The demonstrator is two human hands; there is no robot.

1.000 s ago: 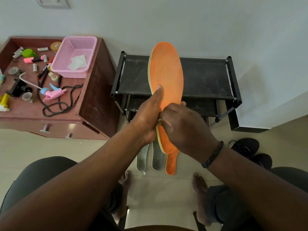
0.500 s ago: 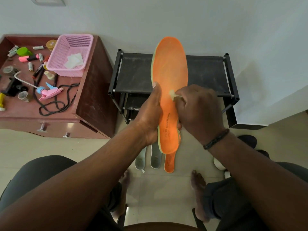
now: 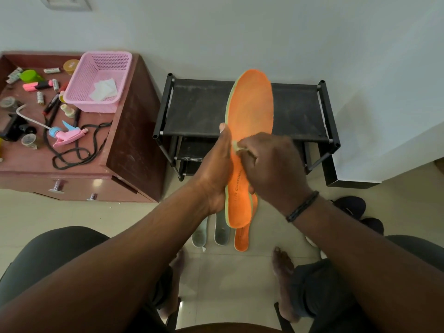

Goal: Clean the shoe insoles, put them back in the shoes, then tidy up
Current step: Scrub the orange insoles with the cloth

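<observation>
An orange insole [image 3: 251,111] with a pale green edge stands upright in front of me, toe up. My left hand [image 3: 216,169] grips its left edge near the middle, thumb along the rim. My right hand [image 3: 271,164] pinches a small pale wipe [image 3: 236,145] and presses it on the insole's middle. On the floor below lie a second orange insole [image 3: 241,239] and two grey insoles [image 3: 222,233], partly hidden by the raised one. Dark shoes [image 3: 350,206] sit on the floor at the right.
A black shoe rack [image 3: 197,109] stands against the wall behind the insole. At left a brown cabinet [image 3: 134,150] holds a pink basket [image 3: 96,78] with white wipes, a pink spray head [image 3: 69,135], a black cord and small clutter. My bare feet rest on the tiled floor.
My right hand with the wipe has moved up the insole from the heel to its middle, then across toward its left edge. The insole stays gripped upright in my left hand.
</observation>
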